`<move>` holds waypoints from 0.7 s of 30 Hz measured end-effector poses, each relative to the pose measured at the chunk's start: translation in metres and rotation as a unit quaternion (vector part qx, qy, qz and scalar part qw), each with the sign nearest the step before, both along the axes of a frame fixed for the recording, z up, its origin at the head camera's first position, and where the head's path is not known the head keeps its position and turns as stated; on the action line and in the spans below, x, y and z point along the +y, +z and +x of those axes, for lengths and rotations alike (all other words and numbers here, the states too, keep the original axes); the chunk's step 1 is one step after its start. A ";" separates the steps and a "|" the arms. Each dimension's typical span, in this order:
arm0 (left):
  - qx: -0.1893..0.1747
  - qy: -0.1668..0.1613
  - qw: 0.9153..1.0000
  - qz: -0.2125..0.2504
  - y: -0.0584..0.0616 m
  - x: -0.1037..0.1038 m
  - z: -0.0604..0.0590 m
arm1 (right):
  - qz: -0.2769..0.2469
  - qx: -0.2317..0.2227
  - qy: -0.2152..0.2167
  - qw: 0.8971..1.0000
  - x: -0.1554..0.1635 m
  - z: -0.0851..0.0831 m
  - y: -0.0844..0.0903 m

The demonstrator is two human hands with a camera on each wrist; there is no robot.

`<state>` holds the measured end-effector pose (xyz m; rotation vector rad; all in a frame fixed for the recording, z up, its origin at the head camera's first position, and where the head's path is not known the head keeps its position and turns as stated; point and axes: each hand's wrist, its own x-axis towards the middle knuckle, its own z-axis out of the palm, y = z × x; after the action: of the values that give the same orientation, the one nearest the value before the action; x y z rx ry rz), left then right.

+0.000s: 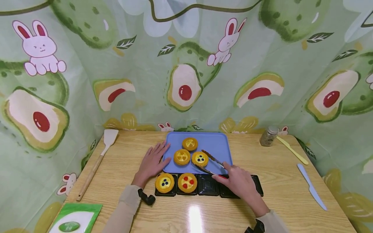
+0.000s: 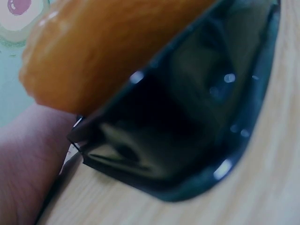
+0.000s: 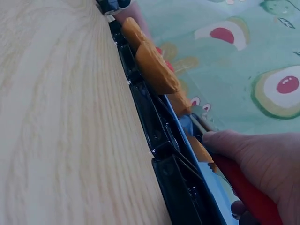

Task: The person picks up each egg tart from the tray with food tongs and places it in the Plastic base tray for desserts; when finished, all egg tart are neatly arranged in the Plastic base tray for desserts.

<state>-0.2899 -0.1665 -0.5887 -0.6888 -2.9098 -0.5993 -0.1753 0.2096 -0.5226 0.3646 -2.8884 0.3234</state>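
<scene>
My right hand [image 1: 240, 181] grips a pair of tongs [image 1: 215, 160] with a red handle [image 3: 246, 190]. The tongs' parted arms reach over the blue tray [image 1: 220, 142], their tips to either side of a tart with dark berries [image 1: 200, 159]; whether they touch it, I cannot tell. Two tarts with yellow wedge patterns, one nearer [image 1: 182, 157] and one farther [image 1: 190, 144], lie on that tray. At its left edge rests my left hand [image 1: 152, 161], fingers spread. In front, the black compartment tray [image 1: 208, 185] holds another dark-berry tart [image 1: 164, 183] and a red-topped tart [image 1: 187, 183] in its two leftmost compartments.
A white spatula [image 1: 99, 158] with a wooden handle lies at left, behind a green packet [image 1: 77, 218]. At right stand a spice jar [image 1: 268, 136], a yellow knife [image 1: 292, 149] and a blue knife [image 1: 311, 187], both knives lying flat. A patterned curtain [image 1: 151, 74] closes the table's back.
</scene>
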 end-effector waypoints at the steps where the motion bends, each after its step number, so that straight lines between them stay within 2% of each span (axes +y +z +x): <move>1: 0.002 -0.001 1.000 0.000 0.000 0.000 0.000 | -0.001 -0.004 -0.003 1.000 -0.001 0.000 0.000; 5: 0.003 -0.001 1.000 0.004 0.002 0.001 0.000 | 0.001 -0.014 -0.013 1.000 -0.004 0.001 -0.001; 15: -0.001 0.002 1.000 0.000 0.003 0.001 -0.001 | 0.010 0.008 -0.015 1.000 -0.007 0.001 -0.005; 21: -0.001 0.002 1.000 0.002 0.005 0.002 0.001 | 0.004 -0.013 -0.020 1.000 -0.006 0.001 -0.005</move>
<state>-0.2888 -0.1649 -0.5842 -0.6834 -2.9103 -0.6052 -0.1747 0.2032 -0.5276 0.3059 -2.9189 0.3123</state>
